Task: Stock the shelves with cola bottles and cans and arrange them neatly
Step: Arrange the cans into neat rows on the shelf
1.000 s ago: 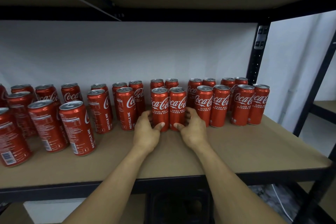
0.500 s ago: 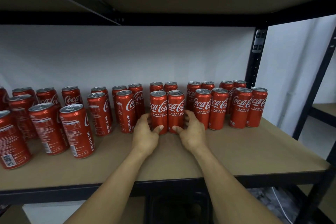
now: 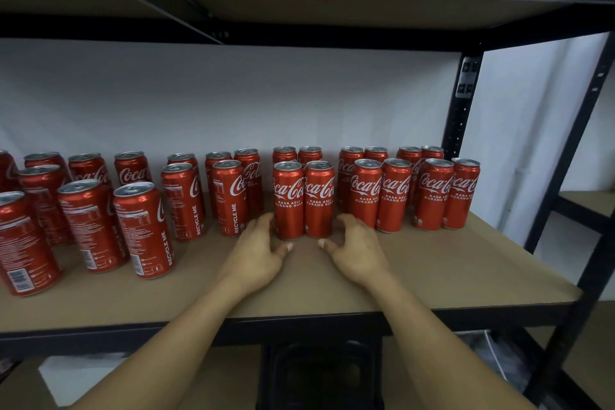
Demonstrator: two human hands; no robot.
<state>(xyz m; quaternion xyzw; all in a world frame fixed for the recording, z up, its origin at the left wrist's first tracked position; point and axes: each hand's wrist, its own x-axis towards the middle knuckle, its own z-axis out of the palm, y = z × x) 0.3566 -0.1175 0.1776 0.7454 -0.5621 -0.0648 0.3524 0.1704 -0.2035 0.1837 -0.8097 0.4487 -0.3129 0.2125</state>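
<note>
Two touching cans (image 3: 289,203), left hand (image 3: 258,251), right hand (image 3: 357,251) flanking

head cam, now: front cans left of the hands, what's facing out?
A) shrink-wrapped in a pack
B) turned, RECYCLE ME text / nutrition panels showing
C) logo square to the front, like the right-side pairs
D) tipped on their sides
B: left of the left hand, the upright can shows RECYCLE ME running up its side and the nearer can shows its nutrition panel, while the centre pair faces logo-out.
</note>
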